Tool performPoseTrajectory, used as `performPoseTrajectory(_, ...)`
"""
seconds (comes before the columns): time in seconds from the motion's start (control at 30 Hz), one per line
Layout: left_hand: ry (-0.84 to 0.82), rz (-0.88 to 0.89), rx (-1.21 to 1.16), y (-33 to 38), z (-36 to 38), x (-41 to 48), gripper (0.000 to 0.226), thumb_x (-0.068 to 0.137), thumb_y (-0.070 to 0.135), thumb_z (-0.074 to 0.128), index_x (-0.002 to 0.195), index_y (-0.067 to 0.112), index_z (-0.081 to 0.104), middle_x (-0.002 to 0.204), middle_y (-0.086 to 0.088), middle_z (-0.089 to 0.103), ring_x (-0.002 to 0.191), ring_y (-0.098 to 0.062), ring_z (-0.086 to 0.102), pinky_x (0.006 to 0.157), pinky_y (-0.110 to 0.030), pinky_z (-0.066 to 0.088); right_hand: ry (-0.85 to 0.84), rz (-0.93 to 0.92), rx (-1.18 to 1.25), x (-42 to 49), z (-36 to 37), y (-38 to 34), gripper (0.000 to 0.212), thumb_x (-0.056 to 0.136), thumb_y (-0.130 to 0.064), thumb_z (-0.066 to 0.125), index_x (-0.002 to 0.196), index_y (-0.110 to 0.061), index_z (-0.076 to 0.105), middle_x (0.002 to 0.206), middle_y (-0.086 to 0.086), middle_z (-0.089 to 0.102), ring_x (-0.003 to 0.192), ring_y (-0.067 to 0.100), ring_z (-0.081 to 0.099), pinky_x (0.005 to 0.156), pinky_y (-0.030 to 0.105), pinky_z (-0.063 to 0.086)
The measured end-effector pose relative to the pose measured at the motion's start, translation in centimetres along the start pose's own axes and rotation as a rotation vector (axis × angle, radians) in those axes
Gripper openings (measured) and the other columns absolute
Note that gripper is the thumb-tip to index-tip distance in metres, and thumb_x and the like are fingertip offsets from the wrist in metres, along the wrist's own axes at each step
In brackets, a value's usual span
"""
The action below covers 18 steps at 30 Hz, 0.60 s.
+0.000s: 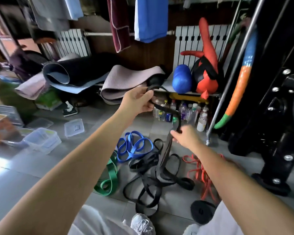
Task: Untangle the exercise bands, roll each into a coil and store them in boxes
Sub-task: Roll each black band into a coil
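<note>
My left hand grips the upper end of a black exercise band, raised above the floor. My right hand pinches the same band lower down, and the rest of it trails into a tangled black heap on the tiles. A blue band lies looped left of the heap, a green band lies below the blue one, and a red band lies to the right, partly under my right forearm. A coiled black band sits by my right knee. Clear plastic boxes stand at the left.
Box lids lie on the floor near the boxes. Rolled mats are stacked behind, with several bottles under a shelf. A black machine frame and a metal pole stand at the right. My shoe is at the bottom.
</note>
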<state>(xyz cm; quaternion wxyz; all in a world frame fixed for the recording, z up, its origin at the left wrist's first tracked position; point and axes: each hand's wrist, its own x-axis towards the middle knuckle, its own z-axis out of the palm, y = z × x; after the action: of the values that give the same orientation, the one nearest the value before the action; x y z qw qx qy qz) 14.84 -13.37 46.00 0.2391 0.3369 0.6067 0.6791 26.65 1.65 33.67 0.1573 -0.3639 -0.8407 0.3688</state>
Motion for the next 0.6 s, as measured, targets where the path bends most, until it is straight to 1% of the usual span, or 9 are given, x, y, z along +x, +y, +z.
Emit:
performPoseTrajectory(0.07, 0.027, -0.047, 0.148, -0.7, -0.5, -0.7, 0.008, 0.092, 0.009, 0.059, 0.097, 0.011, 0.065, 0.076, -0.002, 0.065, 0.05, -0.007, 0.057, 0.061, -0.022, 0.057, 0.153, -0.058, 0.12, 0.3, -1.9, -2.2, 0.03, 0.09, -0.022, 0.059, 0.066, -0.004, 0.059, 0.045, -0.009, 0.057, 0.041, -0.006, 0.057, 0.042, 0.008, 0.038)
performPoseTrajectory(0.17, 0.035, -0.066, 0.295, -1.3, -0.7, -1.6, 0.02, 0.09, 0.009, 0.061, 0.109, 0.008, 0.064, 0.086, -0.007, 0.064, 0.05, -0.005, 0.056, 0.063, -0.022, 0.056, 0.227, -0.161, 0.336, 1.0, -5.2, -6.6, 0.023, 0.09, -0.013, 0.058, 0.067, -0.015, 0.058, 0.053, -0.008, 0.063, 0.045, 0.0, 0.062, 0.046, 0.014, 0.046)
performPoseTrajectory(0.27, 0.045, -0.066, 0.255, -1.3, -0.3, -2.2, 0.023, 0.091, 0.006, 0.06, 0.114, 0.009, 0.061, 0.091, -0.009, 0.064, 0.059, -0.012, 0.057, 0.068, -0.024, 0.056, 0.258, -0.305, 0.472, 1.0, -8.1, -10.4, 0.023, 0.087, -0.008, 0.058, 0.07, -0.022, 0.059, 0.071, -0.001, 0.067, 0.058, 0.01, 0.069, 0.059, 0.024, 0.057)
performPoseTrajectory(0.37, 0.025, -0.045, 0.22, -1.2, 0.7, -2.3, 0.021, 0.092, 0.006, 0.058, 0.111, 0.014, 0.058, 0.086, -0.006, 0.063, 0.058, -0.008, 0.059, 0.064, -0.021, 0.056, 0.271, -0.422, 0.48, 0.1, -9.0, -12.6, 0.018, 0.082, -0.013, 0.06, 0.069, -0.026, 0.063, 0.078, 0.004, 0.07, 0.07, 0.019, 0.071, 0.069, 0.036, 0.059)
performPoseTrajectory(0.43, 0.012, -0.045, 0.236, -1.5, 1.6, -2.4, 0.019, 0.091, 0.006, 0.06, 0.108, 0.012, 0.058, 0.087, -0.008, 0.062, 0.062, -0.01, 0.058, 0.066, -0.023, 0.055, 0.234, -0.443, 0.41, -0.3, -8.6, -13.1, 0.014, 0.082, -0.01, 0.059, 0.073, -0.019, 0.066, 0.082, 0.013, 0.07, 0.076, 0.027, 0.07, 0.075, 0.048, 0.057)
performPoseTrajectory(0.47, 0.01, -0.052, 0.247, -1.8, 2.0, -2.5, 0.021, 0.089, 0.007, 0.062, 0.11, 0.01, 0.059, 0.088, -0.007, 0.062, 0.065, -0.012, 0.057, 0.069, -0.026, 0.056, 0.236, -0.454, 0.382, -0.5, -8.5, -13.4, 0.012, 0.082, -0.009, 0.058, 0.075, -0.015, 0.066, 0.083, 0.015, 0.07, 0.08, 0.029, 0.069, 0.078, 0.051, 0.055)
performPoseTrajectory(0.5, 0.016, -0.059, 0.264, -2.1, 2.3, -2.6, 0.024, 0.087, 0.009, 0.065, 0.111, 0.009, 0.059, 0.088, -0.005, 0.062, 0.068, -0.014, 0.057, 0.072, -0.029, 0.055, 0.243, -0.454, 0.395, -0.6, -8.5, -13.6, 0.014, 0.082, -0.007, 0.057, 0.074, -0.014, 0.066, 0.082, 0.013, 0.071, 0.081, 0.029, 0.069, 0.079, 0.049, 0.055)
performPoseTrajectory(0.53, 0.029, -0.061, 0.293, -2.6, 2.5, -2.6, 0.026, 0.085, 0.011, 0.068, 0.109, 0.011, 0.06, 0.087, -0.003, 0.061, 0.07, -0.015, 0.056, 0.074, -0.032, 0.054, 0.249, -0.444, 0.448, -0.7, -8.6, -13.9, 0.018, 0.083, -0.004, 0.056, 0.071, -0.015, 0.065, 0.076, 0.007, 0.071, 0.078, 0.023, 0.07, 0.077, 0.042, 0.057)
performPoseTrajectory(0.6, 0.05, -0.051, 0.347, -3.2, 2.9, -2.7, 0.022, 0.082, 0.016, 0.072, 0.101, 0.012, 0.062, 0.077, 0.002, 0.058, 0.068, -0.015, 0.052, 0.07, -0.032, 0.051, 0.261, -0.453, 0.531, -1.0, -8.9, -14.5, 0.023, 0.083, 0.002, 0.056, 0.071, -0.016, 0.063, 0.062, -0.01, 0.068, 0.064, 0.004, 0.068, 0.062, 0.019, 0.055)
